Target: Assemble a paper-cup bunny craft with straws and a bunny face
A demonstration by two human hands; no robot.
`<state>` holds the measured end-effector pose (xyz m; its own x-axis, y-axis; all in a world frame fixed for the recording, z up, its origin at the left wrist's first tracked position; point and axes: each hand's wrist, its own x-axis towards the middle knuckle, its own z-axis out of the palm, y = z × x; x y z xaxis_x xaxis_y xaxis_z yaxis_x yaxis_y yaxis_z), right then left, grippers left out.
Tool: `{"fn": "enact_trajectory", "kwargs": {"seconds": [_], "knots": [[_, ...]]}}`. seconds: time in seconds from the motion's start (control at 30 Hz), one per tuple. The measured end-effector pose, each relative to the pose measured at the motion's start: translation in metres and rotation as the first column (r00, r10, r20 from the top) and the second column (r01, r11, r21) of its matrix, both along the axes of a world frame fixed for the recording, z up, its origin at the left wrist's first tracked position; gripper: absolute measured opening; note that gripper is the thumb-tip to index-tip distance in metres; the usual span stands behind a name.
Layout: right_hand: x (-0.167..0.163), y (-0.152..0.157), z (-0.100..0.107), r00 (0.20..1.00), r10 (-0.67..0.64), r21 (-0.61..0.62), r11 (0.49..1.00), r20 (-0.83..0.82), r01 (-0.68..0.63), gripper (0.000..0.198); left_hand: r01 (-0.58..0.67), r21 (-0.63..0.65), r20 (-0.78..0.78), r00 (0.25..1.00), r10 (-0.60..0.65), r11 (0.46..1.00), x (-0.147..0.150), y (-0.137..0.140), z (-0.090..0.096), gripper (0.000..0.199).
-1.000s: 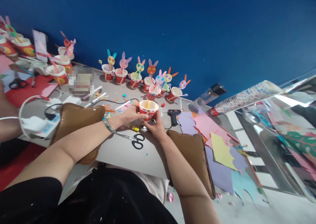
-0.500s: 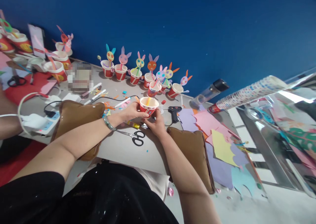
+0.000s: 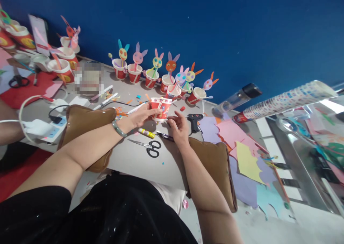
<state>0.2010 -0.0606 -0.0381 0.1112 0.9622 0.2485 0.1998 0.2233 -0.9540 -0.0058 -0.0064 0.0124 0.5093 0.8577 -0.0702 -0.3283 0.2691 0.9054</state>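
Observation:
My left hand (image 3: 143, 115) is closed around the left side of a red and white paper cup (image 3: 160, 109), which it holds up over the table with its printed side facing me. Just right of the cup is my right hand (image 3: 179, 128), fingers loosely bent and apart, with nothing visible in it. Below the hands lie a yellow glue stick (image 3: 146, 133), a dark pen-like tool (image 3: 165, 136) and black-handled scissors (image 3: 147, 147). A black glue gun (image 3: 194, 122) rests to the right of my right hand.
Several cups with paper rabbit faces (image 3: 138, 58) line the blue wall. Brown cushions (image 3: 211, 167) lie under my forearms. Coloured paper sheets (image 3: 247, 163) and a long stack of paper cups (image 3: 285, 101) are on the right. A power strip (image 3: 55, 131) sits at left, beside another person's arm.
The cup has been tipped so that its side, rather than its inside, faces me. My right hand has come off it and moved slightly right, while the left still holds it.

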Motion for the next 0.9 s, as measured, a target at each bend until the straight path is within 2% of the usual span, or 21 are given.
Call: {"fn": "enact_trajectory", "kwargs": {"seconds": [0.23,0.37,0.5,0.67,0.77,0.9], "knots": [[0.0,-0.006,0.014,0.993,-0.112,0.021,0.993,-0.042,0.112,0.053,0.019,-0.064,0.026,1.0,-0.017,0.998,0.004,-0.004,0.001,0.067],[-0.001,-0.008,0.017,0.987,-0.153,0.066,0.986,-0.039,0.156,0.046,0.031,-0.008,0.04,0.999,-0.03,0.999,0.007,-0.006,0.002,0.067],[-0.002,-0.008,0.017,0.988,-0.149,0.083,0.985,-0.029,0.151,0.043,0.002,0.021,0.038,0.999,-0.003,1.0,0.006,-0.007,0.003,0.066],[-0.002,-0.008,0.012,0.99,-0.137,0.098,0.986,0.035,0.133,0.038,-0.07,0.044,-0.011,0.997,0.071,0.997,0.004,-0.003,-0.002,0.056],[-0.002,-0.008,0.009,0.988,-0.126,0.091,0.989,0.086,0.118,0.035,-0.082,0.063,-0.025,0.996,0.083,0.995,0.003,-0.002,-0.004,0.061],[-0.003,-0.01,0.011,0.989,-0.121,0.102,0.988,0.087,0.112,0.036,-0.069,0.166,-0.108,0.99,0.087,0.984,0.003,-0.001,-0.006,0.067]]}}
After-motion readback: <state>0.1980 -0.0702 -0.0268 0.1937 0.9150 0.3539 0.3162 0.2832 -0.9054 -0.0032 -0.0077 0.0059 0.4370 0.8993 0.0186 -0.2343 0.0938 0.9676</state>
